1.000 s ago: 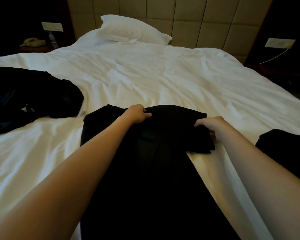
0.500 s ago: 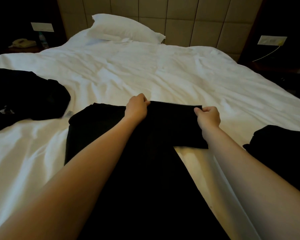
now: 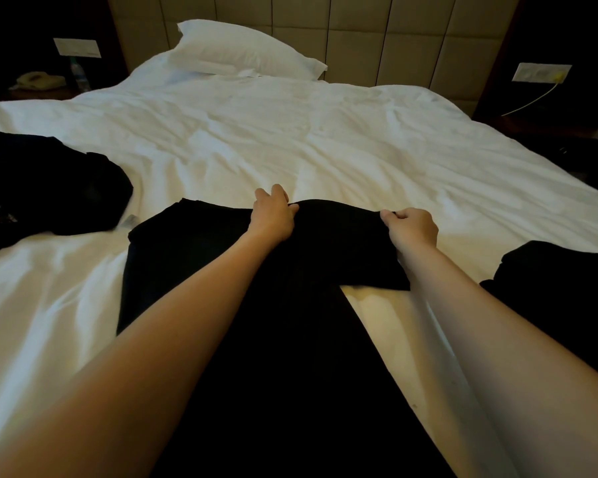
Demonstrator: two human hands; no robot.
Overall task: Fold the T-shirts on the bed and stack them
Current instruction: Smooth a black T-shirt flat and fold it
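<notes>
A black T-shirt (image 3: 194, 270) lies flat on the white bed (image 3: 290, 146) in front of me, its far end pointing toward the pillow. My left hand (image 3: 273, 215) grips the far edge near its middle, fingers curled over the cloth. My right hand (image 3: 413, 227) pinches the far right corner of a folded-over flap. A crumpled dark garment (image 3: 52, 188) lies at the left. Another dark garment (image 3: 560, 291) lies at the right edge of the bed.
A white pillow (image 3: 242, 50) rests against the padded headboard (image 3: 377, 36). A nightstand at far left carries a phone (image 3: 37, 80) and a water bottle (image 3: 80, 75). A wall socket with a yellow cable (image 3: 541, 72) is at the right. Wrinkled sheet stretches beyond the shirt.
Both hands have carried the shirt's flap away from me and laid it flatter, with its far edge now drawn straight between them.
</notes>
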